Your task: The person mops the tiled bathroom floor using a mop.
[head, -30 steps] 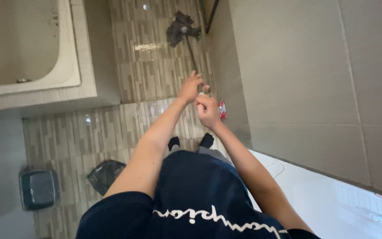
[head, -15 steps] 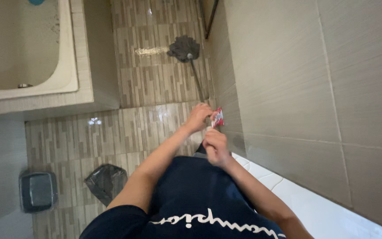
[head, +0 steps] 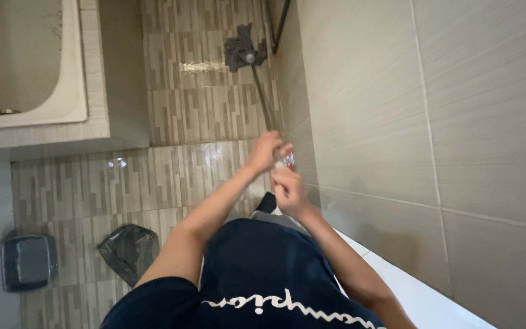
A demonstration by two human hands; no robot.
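Near: my right hand (head: 287, 190) and left hand (head: 263, 152) meet before my chest, both pinching a small red-and-white packet (head: 287, 161) between the fingertips, close to the tiled wall (head: 397, 122). A firm grip on either side of one edge, I judge, would tear it cleanly. Below left: black bag (head: 128, 250), grey bin (head: 28, 261). Beyond: mop (head: 243, 52) on the floor; tub (head: 25, 67).
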